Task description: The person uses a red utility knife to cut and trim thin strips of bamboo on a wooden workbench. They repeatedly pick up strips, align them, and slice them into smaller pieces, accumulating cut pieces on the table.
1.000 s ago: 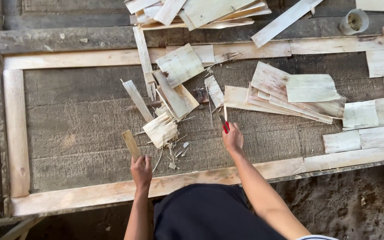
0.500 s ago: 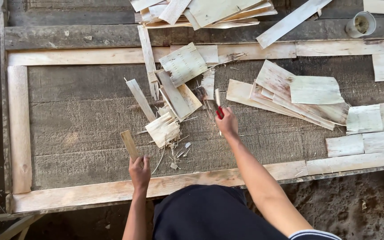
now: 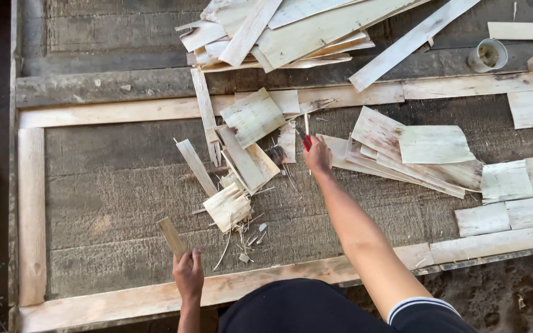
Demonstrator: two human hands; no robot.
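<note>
On the grey wooden bench (image 3: 112, 203), my left hand (image 3: 187, 275) clamps a narrow wood strip (image 3: 171, 236) near the front rail while my right hand (image 3: 318, 154) grips a red-handled knife (image 3: 306, 137) among veneer scraps (image 3: 251, 142), few sorted, many loose.

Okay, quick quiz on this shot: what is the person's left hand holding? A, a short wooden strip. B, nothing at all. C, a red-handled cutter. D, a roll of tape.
A: the left hand grips a short wooden strip near the front rail of the wooden frame, while the right hand holds the red-handled tool farther up the board.
</note>
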